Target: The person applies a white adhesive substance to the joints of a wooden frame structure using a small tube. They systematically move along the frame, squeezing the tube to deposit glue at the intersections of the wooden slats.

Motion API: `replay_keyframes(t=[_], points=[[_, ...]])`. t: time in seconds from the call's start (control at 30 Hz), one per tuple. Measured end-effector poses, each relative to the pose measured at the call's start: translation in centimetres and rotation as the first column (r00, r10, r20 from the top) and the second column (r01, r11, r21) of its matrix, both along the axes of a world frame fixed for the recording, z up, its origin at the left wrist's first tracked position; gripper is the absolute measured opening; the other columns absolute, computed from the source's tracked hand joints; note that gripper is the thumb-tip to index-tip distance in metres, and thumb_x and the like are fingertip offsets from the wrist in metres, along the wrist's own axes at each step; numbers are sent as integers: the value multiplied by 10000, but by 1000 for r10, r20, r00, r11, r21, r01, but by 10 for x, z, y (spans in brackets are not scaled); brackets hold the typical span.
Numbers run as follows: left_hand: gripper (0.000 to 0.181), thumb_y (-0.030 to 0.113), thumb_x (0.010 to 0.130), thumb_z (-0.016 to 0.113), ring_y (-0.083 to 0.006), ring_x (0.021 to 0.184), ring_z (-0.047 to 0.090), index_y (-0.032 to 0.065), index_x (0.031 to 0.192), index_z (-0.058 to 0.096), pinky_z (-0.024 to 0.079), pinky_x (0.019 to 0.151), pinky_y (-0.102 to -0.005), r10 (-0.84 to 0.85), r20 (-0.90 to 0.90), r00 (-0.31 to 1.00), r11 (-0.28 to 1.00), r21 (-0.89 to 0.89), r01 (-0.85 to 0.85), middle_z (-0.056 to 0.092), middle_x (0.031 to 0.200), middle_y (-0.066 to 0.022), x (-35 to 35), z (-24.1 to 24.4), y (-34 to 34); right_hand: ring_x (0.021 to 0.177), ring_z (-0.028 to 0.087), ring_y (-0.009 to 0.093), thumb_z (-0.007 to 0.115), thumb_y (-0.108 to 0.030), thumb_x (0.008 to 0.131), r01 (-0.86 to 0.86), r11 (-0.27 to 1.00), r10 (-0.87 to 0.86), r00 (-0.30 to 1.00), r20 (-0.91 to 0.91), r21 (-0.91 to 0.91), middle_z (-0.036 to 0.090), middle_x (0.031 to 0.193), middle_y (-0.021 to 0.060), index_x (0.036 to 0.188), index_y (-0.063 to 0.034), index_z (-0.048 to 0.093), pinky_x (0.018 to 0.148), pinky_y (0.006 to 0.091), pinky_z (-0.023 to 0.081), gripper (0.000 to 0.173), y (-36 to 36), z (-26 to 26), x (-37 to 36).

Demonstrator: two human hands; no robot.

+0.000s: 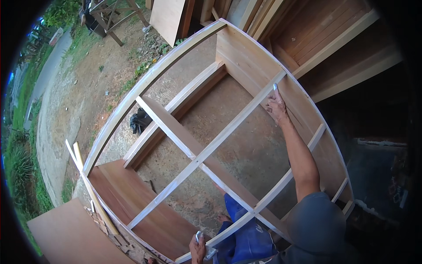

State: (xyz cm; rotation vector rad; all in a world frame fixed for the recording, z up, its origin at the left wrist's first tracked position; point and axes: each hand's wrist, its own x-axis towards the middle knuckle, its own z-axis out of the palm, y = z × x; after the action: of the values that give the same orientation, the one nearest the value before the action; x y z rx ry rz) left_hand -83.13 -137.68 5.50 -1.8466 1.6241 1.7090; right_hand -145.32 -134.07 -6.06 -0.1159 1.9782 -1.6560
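Note:
Before me lies a large wooden frame point(178, 181) of crossing slats and side boards, looking bowed through the lens. My right hand point(278, 107) reaches to the far end of the long middle slat point(237, 120). Its index finger points out with whitish paste on the tip, at the slat's edge, and the other fingers are partly curled. My left hand point(197, 250) is near the frame's close corner, gripping a crumpled clear plastic bag point(211, 252) with whitish stuff at its top. Pale whitish smears run along several slats and the outer rim.
Thin wood strips point(95, 198) cross the frame's left corner, beside a plywood sheet point(72, 234) and scattered offcuts. A black plastic bag point(140, 120) lies beyond a rail. Timber frames point(316, 49) lean at upper right. A wooden stand point(115, 16) is outdoors, beside a partly visible person point(87, 19).

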Motion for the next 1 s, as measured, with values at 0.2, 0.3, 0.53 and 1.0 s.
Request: replay_keyframes(t=[0.2, 0.3, 0.53, 1.0], points=[[424, 331, 1021, 575, -235, 1111, 617, -25, 1241, 638, 478, 967, -356, -16, -39, 999, 997, 73, 19, 685, 1174, -149, -8, -11, -8, 827, 529, 133, 499, -11, 884, 4, 955, -9, 1000, 17, 297, 497, 1253, 76, 1597, -397, 163, 700, 288, 559, 878, 2, -6, -83], [436, 339, 1016, 584, -231, 1112, 616, -28, 1245, 636, 479, 965, -352, -83, 19, 996, 994, 71, 81, 685, 1173, -148, -9, -19, -13, 848, 555, 146, 488, -8, 895, 1, 905, -14, 1000, 27, 425, 500, 1332, 86, 1585, -421, 195, 718, 296, 567, 856, 1, -9, -94], [301, 315, 1003, 581, -144, 836, 556, 18, 1025, 623, 445, 740, -304, -126, 33, 992, 990, 66, 123, 608, 877, -58, -27, -16, -13, 912, 593, 167, 483, -27, 897, -111, 921, 131, 991, -30, 375, 566, 1345, 88, 1541, -398, 355, 735, 316, 577, 754, 15, -10, -58], [307, 313, 1029, 547, -95, 703, 481, 23, 979, 634, 421, 634, -276, -105, -185, 977, 993, -72, 93, 521, 739, 16, -58, -25, -29, 1172, 569, 418, 492, 7, 865, -359, 511, 689, 714, -122, 781, 570, 1216, 245, 1575, -281, 297, 955, 500, 485, 790, -24, 5, 153]])
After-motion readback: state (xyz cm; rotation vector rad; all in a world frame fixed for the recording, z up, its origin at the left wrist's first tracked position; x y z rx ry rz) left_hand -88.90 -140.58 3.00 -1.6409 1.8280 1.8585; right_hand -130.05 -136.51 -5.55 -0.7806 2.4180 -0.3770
